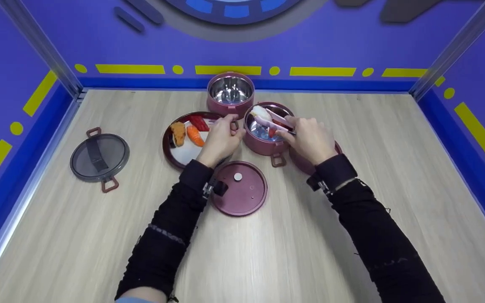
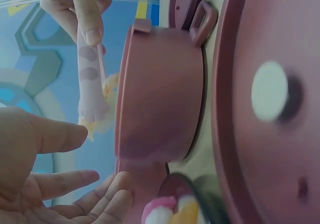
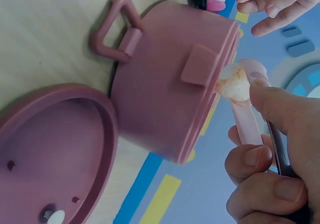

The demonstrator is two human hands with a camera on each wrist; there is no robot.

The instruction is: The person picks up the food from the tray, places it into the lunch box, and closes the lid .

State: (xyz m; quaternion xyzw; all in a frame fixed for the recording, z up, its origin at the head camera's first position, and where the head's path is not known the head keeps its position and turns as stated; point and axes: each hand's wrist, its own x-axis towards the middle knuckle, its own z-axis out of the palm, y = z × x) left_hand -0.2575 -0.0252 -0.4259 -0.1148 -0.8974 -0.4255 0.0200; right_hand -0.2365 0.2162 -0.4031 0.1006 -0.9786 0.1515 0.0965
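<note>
My right hand (image 1: 313,139) grips pale pink paw-tipped tongs (image 3: 248,129). Between the tong tips is a white food piece with orange-brown edges (image 3: 234,84). The tongs hold it over the mouth of a mauve pot (image 1: 263,147) with a shiny metal inside. A red piece (image 1: 272,132) shows inside that pot. My left hand (image 1: 221,141) hovers between the pot and a dark-rimmed plate (image 1: 183,159), its fingers loosely spread and holding nothing. On the plate lie a breaded piece (image 1: 178,134), an orange piece (image 1: 195,135) and a red piece (image 1: 199,123); my left hand hides its right side.
A second mauve pot (image 1: 230,101) stands behind, near the back wall. One mauve lid (image 1: 242,195) lies in front of the plate and pot. Another mauve lid (image 1: 301,163) is partly under my right hand. A grey lid with red handles (image 1: 99,158) lies at the left.
</note>
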